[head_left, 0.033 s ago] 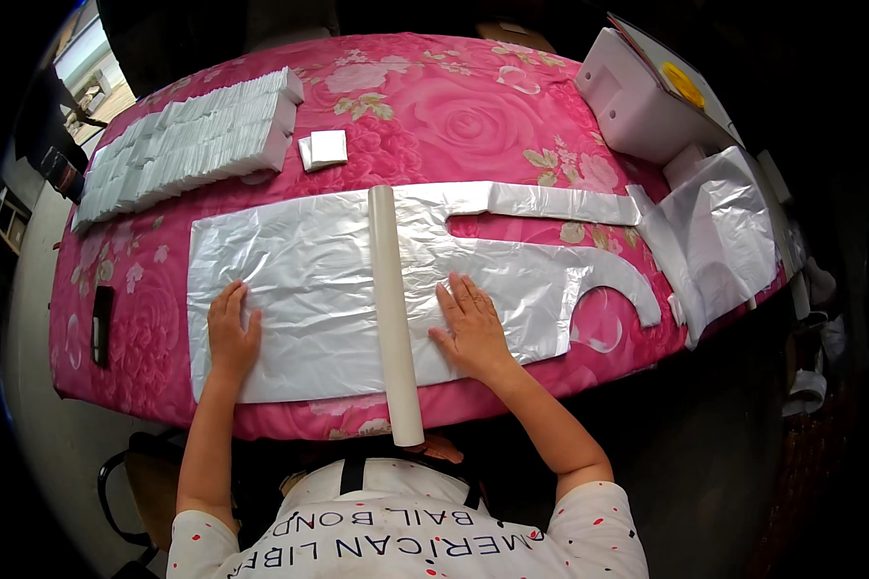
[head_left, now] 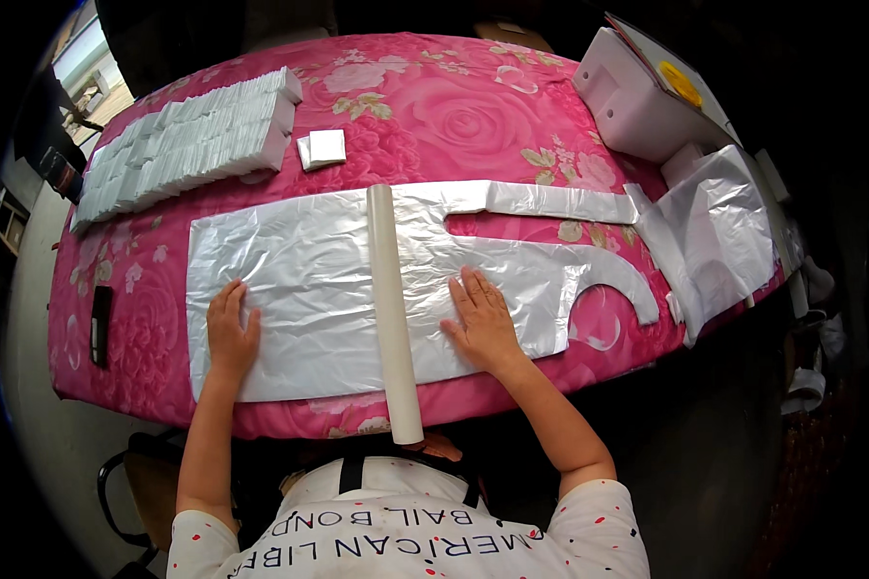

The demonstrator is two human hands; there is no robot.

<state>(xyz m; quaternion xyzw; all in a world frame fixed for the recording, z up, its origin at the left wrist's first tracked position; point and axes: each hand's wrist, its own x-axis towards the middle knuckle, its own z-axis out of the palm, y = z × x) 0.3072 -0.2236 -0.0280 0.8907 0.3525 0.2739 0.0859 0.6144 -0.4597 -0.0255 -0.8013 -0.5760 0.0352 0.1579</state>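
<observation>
A whitish, translucent plastic film apron (head_left: 309, 280) lies spread across the table, its cut-out neck and strap end toward the right. Across its middle rests a long pale tube (head_left: 392, 318), whose near end sticks out past the table edge. My left hand (head_left: 232, 328) lies on the film near the apron's left end, fingers stretched. To the right of the tube, my right hand (head_left: 485, 323) is flat on the film with fingers spread. Neither hand grips anything. More crumpled clear film (head_left: 719, 241) hangs at the table's right side, touching the apron's strap.
Rows of folded white packets (head_left: 188, 140) stand at the far left, with a small folded packet (head_left: 326, 148) beside them. A dark narrow object (head_left: 100, 326) lies at the left edge. A white foam box (head_left: 623, 96) occupies the far right corner of the pink flowered tablecloth (head_left: 454, 125).
My right hand has slid a little to the right over the film, away from the tube. My left hand and the tube have stayed in place.
</observation>
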